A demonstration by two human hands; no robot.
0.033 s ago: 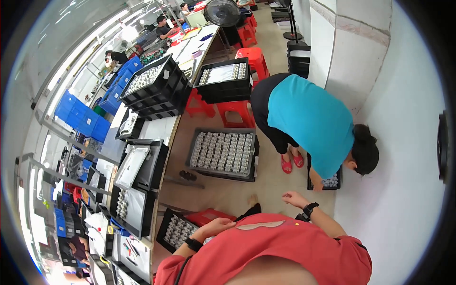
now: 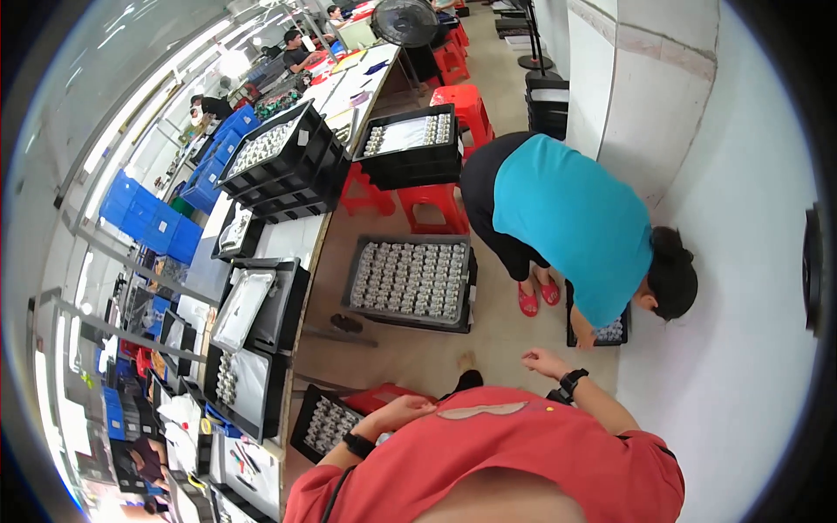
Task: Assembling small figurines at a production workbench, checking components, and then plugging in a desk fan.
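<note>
My left hand rests by the front of my red shirt, its fingers loosely stretched and nothing visible in them. Close to that forearm, on the floor, stands a black crate with rows of small whitish metal parts. My right hand hangs in the air with relaxed, loosely bent fingers and holds nothing that I can see. Ahead of it a co-worker in a blue top bends down, one hand at a black crate of similar parts by the wall.
A larger black crate full of metal parts stands on the floor ahead. Stacked black crates and trays line the workbench at left. Red stools, one under a crate, stand farther off. A white wall bounds the right.
The view has shifted very slightly, and my right hand sits a touch farther right. Nothing is seen being taken hold of or let go.
</note>
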